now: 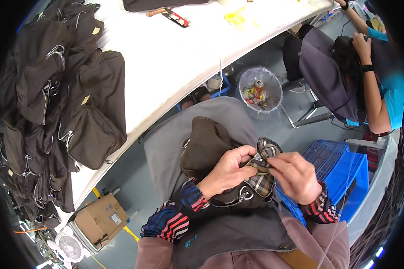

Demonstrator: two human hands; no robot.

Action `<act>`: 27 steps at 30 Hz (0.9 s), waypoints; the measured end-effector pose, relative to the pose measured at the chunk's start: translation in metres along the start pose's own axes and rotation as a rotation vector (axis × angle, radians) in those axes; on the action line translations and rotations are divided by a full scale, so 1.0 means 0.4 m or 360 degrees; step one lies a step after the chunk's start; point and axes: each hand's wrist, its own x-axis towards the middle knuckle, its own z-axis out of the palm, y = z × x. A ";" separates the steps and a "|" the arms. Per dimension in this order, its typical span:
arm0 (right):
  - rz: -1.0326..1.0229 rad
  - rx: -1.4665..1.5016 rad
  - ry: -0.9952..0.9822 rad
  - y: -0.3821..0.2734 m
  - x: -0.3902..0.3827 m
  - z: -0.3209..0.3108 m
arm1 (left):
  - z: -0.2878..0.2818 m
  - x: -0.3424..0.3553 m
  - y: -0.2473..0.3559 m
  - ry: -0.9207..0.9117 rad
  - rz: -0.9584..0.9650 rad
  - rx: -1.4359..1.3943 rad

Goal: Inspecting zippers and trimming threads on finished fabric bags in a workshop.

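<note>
table: a long white table (175, 58) runs from the upper right down to the lower left
bags: a heap of dark brown bags (54, 103) covers its left end
scissors: red-handled scissors (177, 18) lie near its far edge
bin: a clear-lined waste bin (259, 92) holds scraps, just beyond the table
crates: blue plastic crates (341, 163) at the right
box: a cardboard box (102, 219) beside a small white fan (69, 245)

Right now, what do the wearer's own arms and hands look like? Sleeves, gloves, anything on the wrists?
Both hands are bare: no gloves, no rings or watch that I can see. The left hand and right hand come out of long sleeves with bold stripes in dark navy, blue, red and pink. The left sleeve shows most; the right sleeve shows only near the cuff. No cables or markings.
</note>
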 end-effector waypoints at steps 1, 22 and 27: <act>-0.0094 0.0031 -0.0091 0.006 0.005 0.006 | 0.002 0.003 -0.001 0.0004 0.0051 0.0010; 0.0086 -0.0098 -0.0268 0.039 0.017 0.037 | 0.014 0.013 -0.018 0.0258 0.0373 0.0678; 0.0842 0.0587 -0.0048 0.067 0.019 0.037 | -0.006 0.018 -0.008 0.0109 0.0166 0.0421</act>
